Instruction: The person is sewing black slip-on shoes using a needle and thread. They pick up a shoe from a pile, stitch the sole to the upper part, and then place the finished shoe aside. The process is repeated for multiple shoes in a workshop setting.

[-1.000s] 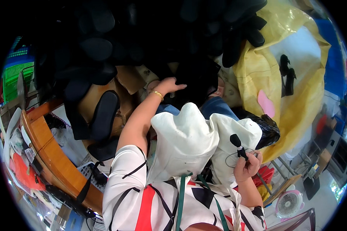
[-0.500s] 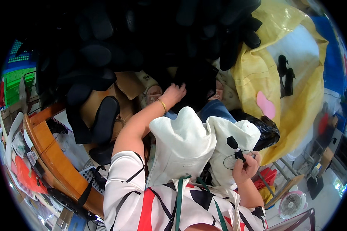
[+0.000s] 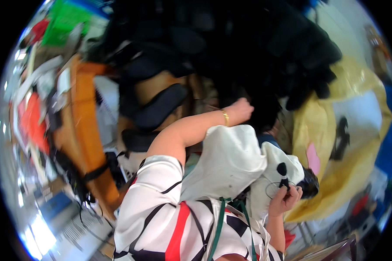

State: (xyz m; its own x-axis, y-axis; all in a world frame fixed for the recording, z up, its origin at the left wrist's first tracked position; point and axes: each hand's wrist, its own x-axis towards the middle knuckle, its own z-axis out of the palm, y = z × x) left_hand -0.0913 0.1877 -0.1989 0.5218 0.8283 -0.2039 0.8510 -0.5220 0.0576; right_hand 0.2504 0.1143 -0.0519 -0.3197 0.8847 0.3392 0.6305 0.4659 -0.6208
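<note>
My left hand (image 3: 243, 111), a gold bracelet at its wrist, is closed at the near edge of a dark heap of black sole-shaped pieces (image 3: 309, 52). Its fingers are curled; whatever is in them, if anything, is lost against the black. On the right, my right hand (image 3: 287, 199) pinches a small black piece with a rounded end (image 3: 282, 168), narrow in the middle, over the white cloth on my lap (image 3: 233, 161). A thin dark loop (image 3: 271, 190) hangs beside those fingers. Left of my left forearm lies a larger black sole-shaped piece (image 3: 161, 107).
An open yellow sack (image 3: 356, 85) on the right holds dark shoe-like items (image 3: 341, 139), blurred now; a pink sole-shaped piece (image 3: 313, 159) lies on its near side. An orange-brown wooden table edge (image 3: 85, 113) stands on the left. Behind it is a green crate (image 3: 65, 24).
The view has swung, so the scene sits farther right and is blurred. My left hand has drawn its fingers into a tighter curl. My right hand still holds the black piece.
</note>
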